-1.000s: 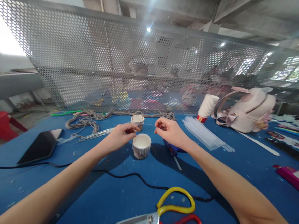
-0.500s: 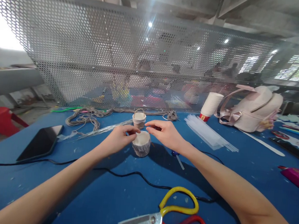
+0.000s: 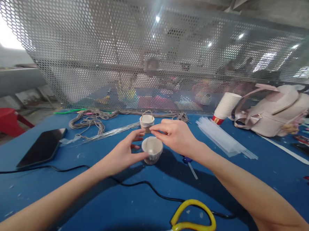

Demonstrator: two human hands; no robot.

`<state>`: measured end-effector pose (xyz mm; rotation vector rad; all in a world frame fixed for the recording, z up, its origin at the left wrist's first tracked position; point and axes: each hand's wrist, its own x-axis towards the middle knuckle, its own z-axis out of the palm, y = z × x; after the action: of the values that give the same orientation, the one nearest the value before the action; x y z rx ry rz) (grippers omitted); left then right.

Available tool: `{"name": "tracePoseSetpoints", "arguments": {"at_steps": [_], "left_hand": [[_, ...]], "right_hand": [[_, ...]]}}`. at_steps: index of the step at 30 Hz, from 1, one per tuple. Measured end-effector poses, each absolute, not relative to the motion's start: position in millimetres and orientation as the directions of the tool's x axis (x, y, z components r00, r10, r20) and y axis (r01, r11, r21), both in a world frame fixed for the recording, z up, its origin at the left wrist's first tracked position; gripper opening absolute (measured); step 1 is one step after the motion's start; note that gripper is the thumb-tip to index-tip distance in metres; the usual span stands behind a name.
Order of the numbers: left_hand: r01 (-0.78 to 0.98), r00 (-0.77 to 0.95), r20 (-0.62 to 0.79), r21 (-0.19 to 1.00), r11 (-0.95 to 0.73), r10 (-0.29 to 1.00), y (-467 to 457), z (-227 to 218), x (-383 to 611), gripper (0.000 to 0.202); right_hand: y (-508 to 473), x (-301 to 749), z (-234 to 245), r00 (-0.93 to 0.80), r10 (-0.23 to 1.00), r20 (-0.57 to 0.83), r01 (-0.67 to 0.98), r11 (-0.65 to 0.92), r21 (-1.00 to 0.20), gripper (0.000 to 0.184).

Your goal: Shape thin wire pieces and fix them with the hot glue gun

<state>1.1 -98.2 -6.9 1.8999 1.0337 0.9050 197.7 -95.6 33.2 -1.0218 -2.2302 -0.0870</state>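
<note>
While the small white paper cup (image 3: pixel 152 149) stands upright on the blue surface (image 3: pixel 91 202), mouth up, both hands close on it from opposite sides. The left hand (image 3: pixel 123 153) cups its near-left wall, thumb and fingers (image 3: pixel 136 134) spread in an open curl that touches or nearly touches the cup. The right hand (image 3: pixel 175 135) hovers just above the far-right rim, its fingers pinched together on what looks like a thin strand running down toward the cup's mouth; it is too fine to name. Just beyond stands a second small cup with a twine handle (image 3: pixel 146 121), close to the right hand's fingertips. Grey twine (image 3: pixel 91 120) lies far left, a black tablet (image 3: pixel 41 148) left, a black cable (image 3: pixel 129 185) crosses near, and yellow-handled scissors (image 3: pixel 190 222) lie at the near edge, well apart.
</note>
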Motion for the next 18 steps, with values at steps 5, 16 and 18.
{"name": "tracePoseSetpoints", "arguments": {"at_steps": [5, 16, 18], "left_hand": [[0.316, 0.436, 0.178, 0.888, -0.335, 0.882, -108.1, -16.8, 7.4, 0.051], [0.314, 0.468, 0.173, 0.884, -0.346, 0.867, -121.5, -16.6, 3.5, 0.045], [0.304, 0.468, 0.161, 0.894, -0.330, 0.869, -120.8, -15.0, 2.9, 0.045]], "right_hand": [[-100.4, 200.4, 29.3, -0.458, 0.652, 0.605, 0.725, 0.668, -0.171, 0.018], [-112.1, 198.2, 25.1, -0.519, 0.570, 0.637, 0.733, 0.680, -0.011, 0.026], [-112.1, 197.1, 24.3, -0.530, 0.543, 0.651, 0.733, 0.680, 0.029, 0.027]]}}
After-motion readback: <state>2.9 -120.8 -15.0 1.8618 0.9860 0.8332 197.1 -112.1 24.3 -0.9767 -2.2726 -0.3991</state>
